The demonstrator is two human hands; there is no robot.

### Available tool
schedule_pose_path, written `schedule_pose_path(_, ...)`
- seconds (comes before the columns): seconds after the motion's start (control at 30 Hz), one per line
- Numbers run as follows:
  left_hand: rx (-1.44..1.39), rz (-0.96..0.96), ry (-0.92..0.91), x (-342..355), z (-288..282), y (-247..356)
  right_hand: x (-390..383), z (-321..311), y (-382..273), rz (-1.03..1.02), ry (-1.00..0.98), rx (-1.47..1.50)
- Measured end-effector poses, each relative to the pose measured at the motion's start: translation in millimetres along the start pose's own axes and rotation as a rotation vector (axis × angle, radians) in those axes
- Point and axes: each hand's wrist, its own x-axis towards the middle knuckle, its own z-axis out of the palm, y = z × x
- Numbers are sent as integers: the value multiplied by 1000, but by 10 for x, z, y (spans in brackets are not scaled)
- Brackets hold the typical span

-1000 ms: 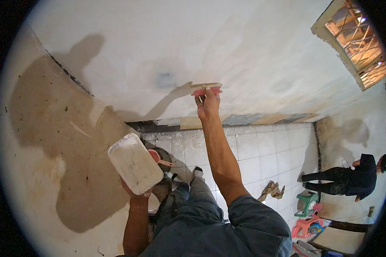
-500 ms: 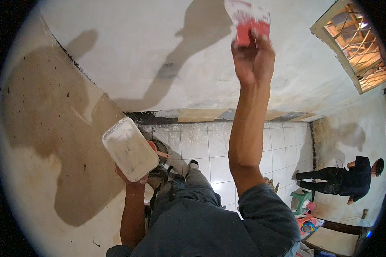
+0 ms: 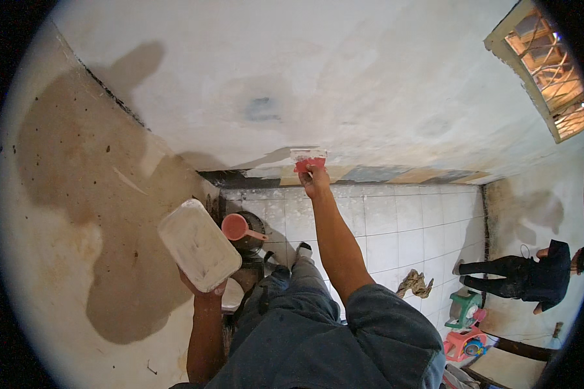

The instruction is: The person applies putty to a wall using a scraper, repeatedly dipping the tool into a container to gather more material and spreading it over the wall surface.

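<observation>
My right hand [image 3: 316,182] grips a red putty scraper [image 3: 310,165] whose broad blade is smeared with white. Its blade is against or very close to the lower part of the whitish wall [image 3: 370,84], just above the band of coloured tiles; I cannot tell if it touches. On the left, my left hand [image 3: 204,285] holds a white rectangular tray [image 3: 200,246] from below, by its near end. Grey-white smears cover the tray's face, and most of the left fingers are hidden beneath it.
A pink dipper [image 3: 235,227] rests over a dark bucket [image 3: 250,241] beside the tray. A crumpled brown cloth [image 3: 415,283] lies on the white tiled floor [image 3: 383,220]. Green [image 3: 464,308] and pink stools [image 3: 461,343] stand at right, near another person [image 3: 545,275]. A lattice window [image 3: 548,71] is upper right.
My right hand has come down the wall with the scraper, from high up to just above the tile band. The left hand still holds the tray.
</observation>
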Motion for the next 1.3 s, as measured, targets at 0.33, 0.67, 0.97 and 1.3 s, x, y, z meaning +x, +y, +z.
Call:
schedule_pose_path(0.33,275,208,98,-89,-134,40,20,652,-419,-31,-110,-28)
schedule_pose_path(0.67,251,208,11,39,-101,19,-1019,1637,-1130,-155,-110,83)
schedule_pose_path(0.97,1174,772,-72,40,-123,-11,-2177,2082,-2108,-453,-496,97)
schedule_pose_path(1.3,604,353,-36,33,-80,3,-1238,944,-904,-154,-99,-22)
